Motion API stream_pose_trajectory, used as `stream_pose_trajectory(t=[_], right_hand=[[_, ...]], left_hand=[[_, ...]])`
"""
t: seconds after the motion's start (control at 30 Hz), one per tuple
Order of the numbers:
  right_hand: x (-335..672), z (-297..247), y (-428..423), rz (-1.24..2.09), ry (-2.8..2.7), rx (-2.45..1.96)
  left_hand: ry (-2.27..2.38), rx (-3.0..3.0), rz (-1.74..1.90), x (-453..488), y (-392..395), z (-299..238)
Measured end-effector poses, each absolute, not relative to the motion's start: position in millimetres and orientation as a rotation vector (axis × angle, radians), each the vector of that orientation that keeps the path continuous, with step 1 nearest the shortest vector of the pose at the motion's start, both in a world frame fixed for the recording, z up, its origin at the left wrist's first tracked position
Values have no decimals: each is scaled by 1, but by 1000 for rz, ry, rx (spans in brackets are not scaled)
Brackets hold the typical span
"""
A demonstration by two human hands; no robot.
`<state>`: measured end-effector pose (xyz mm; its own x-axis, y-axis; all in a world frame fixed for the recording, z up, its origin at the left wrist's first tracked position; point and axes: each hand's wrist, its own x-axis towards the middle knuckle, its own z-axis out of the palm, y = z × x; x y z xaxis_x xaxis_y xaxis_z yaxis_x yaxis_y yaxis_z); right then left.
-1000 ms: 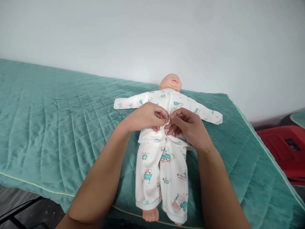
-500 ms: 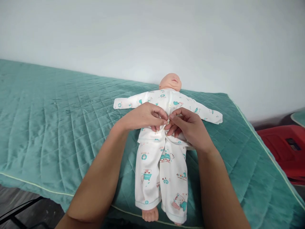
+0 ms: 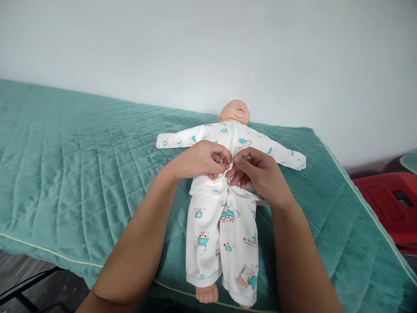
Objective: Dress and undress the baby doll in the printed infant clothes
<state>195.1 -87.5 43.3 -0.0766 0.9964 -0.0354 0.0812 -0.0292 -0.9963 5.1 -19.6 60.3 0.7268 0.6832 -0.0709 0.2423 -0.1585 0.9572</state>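
A baby doll (image 3: 235, 111) lies on its back on a teal quilted mattress (image 3: 81, 165), head toward the wall. It wears a white printed shirt (image 3: 247, 143) with sleeves spread out and matching white trousers (image 3: 224, 243); one bare foot (image 3: 206, 294) shows at the near edge. My left hand (image 3: 198, 160) and my right hand (image 3: 259, 174) meet over the doll's belly. Both pinch the shirt's front opening near a small button, fingertips touching each other. The lower shirt front is hidden under my hands.
A pale wall runs behind the mattress. To the right, on the floor, stands a red plastic object (image 3: 387, 204). Dark flooring and a black frame leg (image 3: 29, 284) show at the lower left, below the mattress edge.
My hands stay pinched on the shirt front with only slight finger shifts. The view has drifted a little, nothing else moved.
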Motion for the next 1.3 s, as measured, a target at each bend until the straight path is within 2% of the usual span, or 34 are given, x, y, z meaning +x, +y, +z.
stream_pose_trajectory(t=[0.77,1.3], right_hand=[[191,48,-90,1238,-1302,-1276],[192,46,-91,1187,-1297,-1202]], left_hand=[[651,1667,495,3,-17,55],[592,1640,334,-1,-19,61]])
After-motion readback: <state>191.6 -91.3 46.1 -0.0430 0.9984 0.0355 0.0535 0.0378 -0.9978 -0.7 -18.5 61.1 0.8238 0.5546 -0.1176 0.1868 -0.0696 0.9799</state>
